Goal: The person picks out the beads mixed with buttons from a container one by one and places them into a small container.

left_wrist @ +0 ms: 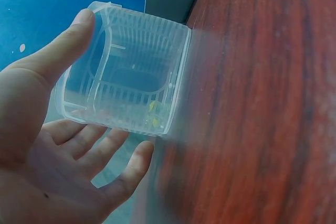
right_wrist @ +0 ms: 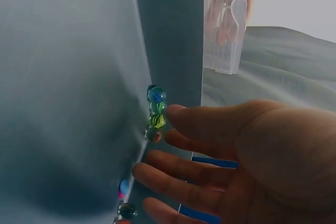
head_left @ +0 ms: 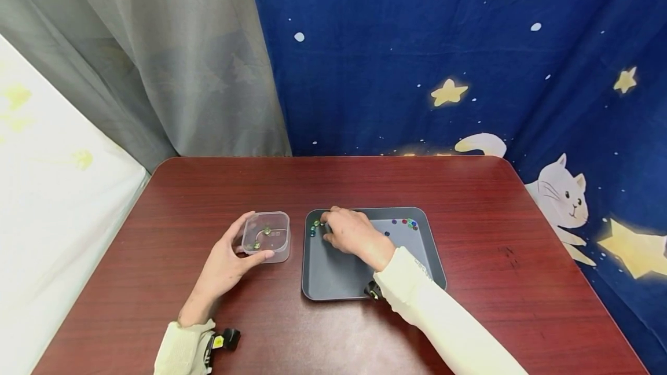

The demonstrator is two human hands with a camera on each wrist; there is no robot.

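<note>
On the left of the head view, my left hand (head_left: pixel 221 268) grips a clear square plastic box (head_left: pixel 282 254), thumb on the near side and fingers round the far side. Two yellow-green marbles (head_left: pixel 267 231) show inside it. My right hand (head_left: pixel 354 232) reaches over the grey tray (head_left: pixel 330 282) to its far left corner. In the right wrist view its thumb and index fingertips are right beside a short row of green, yellow and blue marbles (right_wrist: pixel 157 120) along the tray wall. The fingers are slightly bent, with no marble seen between them.
More marbles (head_left: pixel 411 224), red, green, blue and purple, lie in the tray's far right corner. One dark marble (head_left: pixel 387 234) sits apart near the right wrist. The tray stands on a dark red wooden table (head_left: pixel 500 259), with curtains (head_left: pixel 365 74) behind.
</note>
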